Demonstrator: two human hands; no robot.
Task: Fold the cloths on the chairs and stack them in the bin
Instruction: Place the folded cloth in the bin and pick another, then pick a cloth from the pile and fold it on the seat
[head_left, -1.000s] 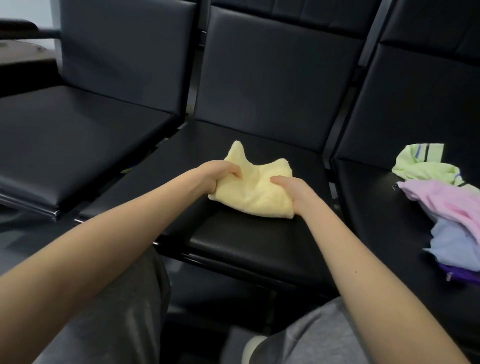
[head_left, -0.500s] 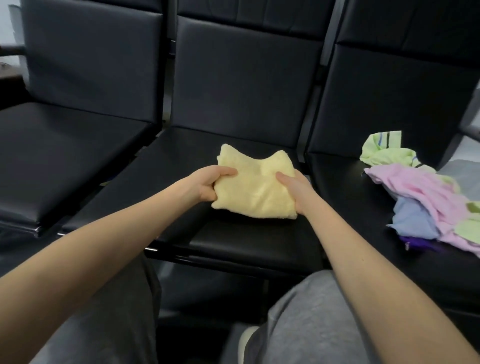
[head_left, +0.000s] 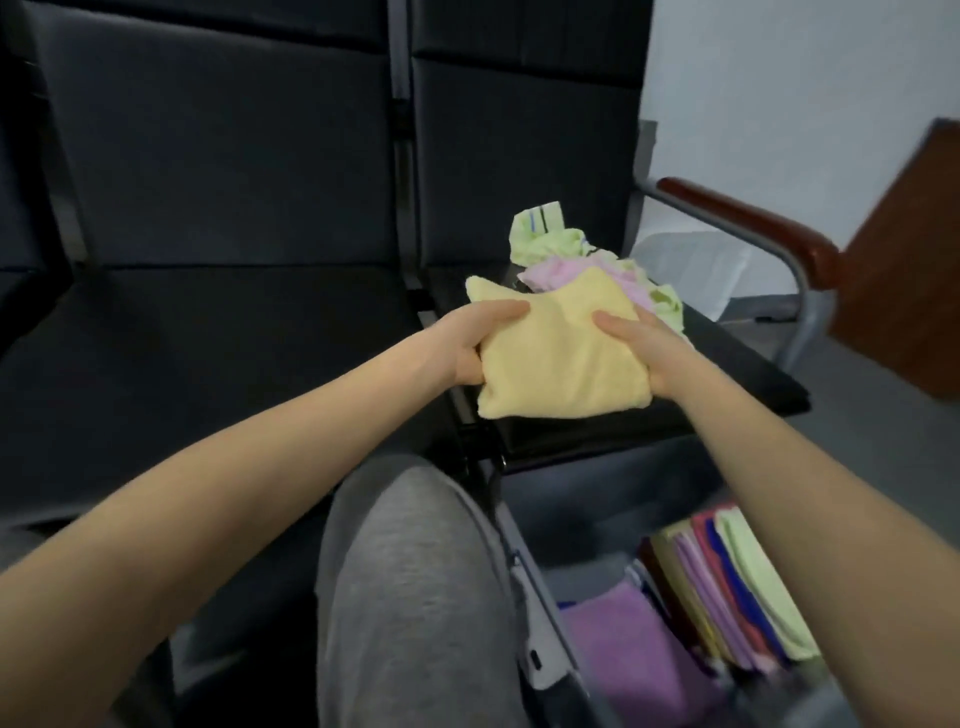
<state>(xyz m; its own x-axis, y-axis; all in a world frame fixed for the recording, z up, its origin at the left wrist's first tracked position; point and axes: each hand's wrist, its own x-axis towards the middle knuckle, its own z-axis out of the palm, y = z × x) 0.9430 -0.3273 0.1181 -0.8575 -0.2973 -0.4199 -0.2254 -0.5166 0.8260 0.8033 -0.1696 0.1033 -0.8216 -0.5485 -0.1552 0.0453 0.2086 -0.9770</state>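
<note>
A folded yellow cloth (head_left: 563, 358) hangs in the air in front of the right-hand black chair (head_left: 737, 374). My left hand (head_left: 470, 343) grips its left edge and my right hand (head_left: 644, 353) grips its right edge, thumbs on top. Behind it, on that chair's seat, lies a loose pile of unfolded cloths (head_left: 571, 260) in green and pink. At the bottom right on the floor stands the bin (head_left: 545, 670), holding a folded purple cloth (head_left: 634, 654) and several folded cloths standing on edge (head_left: 727, 582).
Black padded chairs (head_left: 223, 338) fill the left and middle. A chair arm with a dark red pad (head_left: 748, 223) juts out at the right, beside a brown board (head_left: 904, 270). My grey-trousered knee (head_left: 415, 571) is below the hands.
Both hands have lifted the yellow cloth off the middle seat and carried it right. My view has swung right and down, bringing the bin into sight.
</note>
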